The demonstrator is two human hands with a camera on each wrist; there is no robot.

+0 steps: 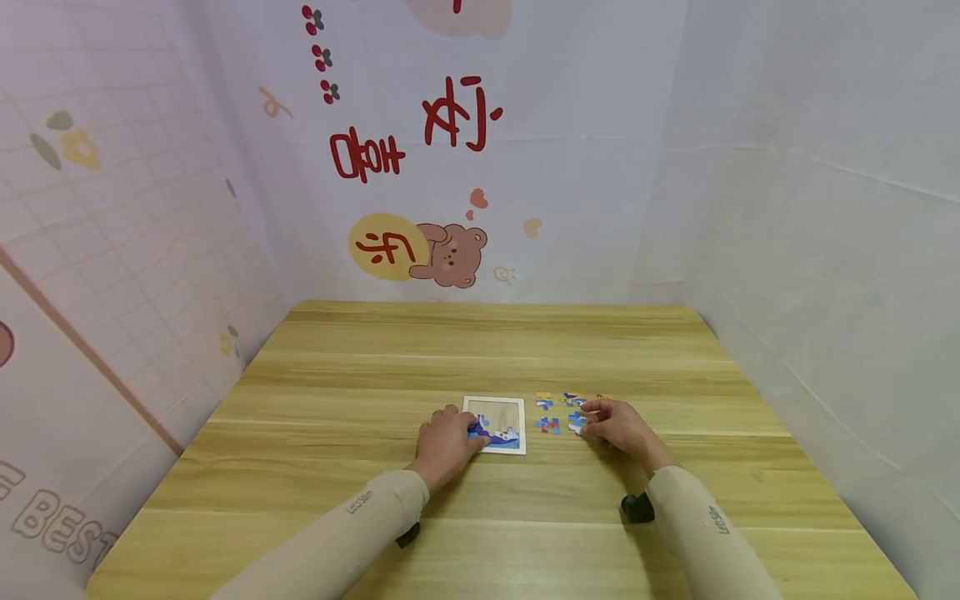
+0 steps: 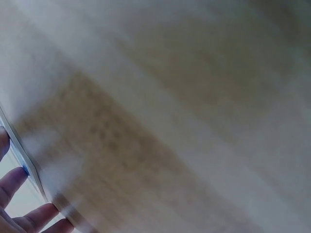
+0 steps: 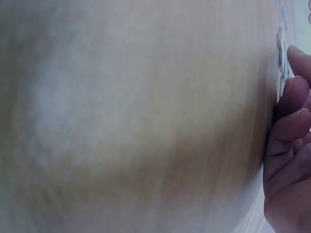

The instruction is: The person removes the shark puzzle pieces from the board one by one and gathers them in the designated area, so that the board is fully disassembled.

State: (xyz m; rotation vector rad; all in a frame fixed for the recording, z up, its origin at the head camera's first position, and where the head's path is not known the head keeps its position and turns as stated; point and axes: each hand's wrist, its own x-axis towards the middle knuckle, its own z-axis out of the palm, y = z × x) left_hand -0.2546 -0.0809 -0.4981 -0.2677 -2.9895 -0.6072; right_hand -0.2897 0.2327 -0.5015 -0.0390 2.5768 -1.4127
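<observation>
Some puzzle pieces (image 1: 504, 437) inside one white frame (image 1: 522, 423)

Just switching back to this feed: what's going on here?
A person is working on a jigsaw. Their left hand rests on the left side of the white-framed puzzle tray, whose lower part shows blue and white picture while much of the upper part is bare. The right hand is at the loose pieces beside it; whether it grips one is unclear.
</observation>
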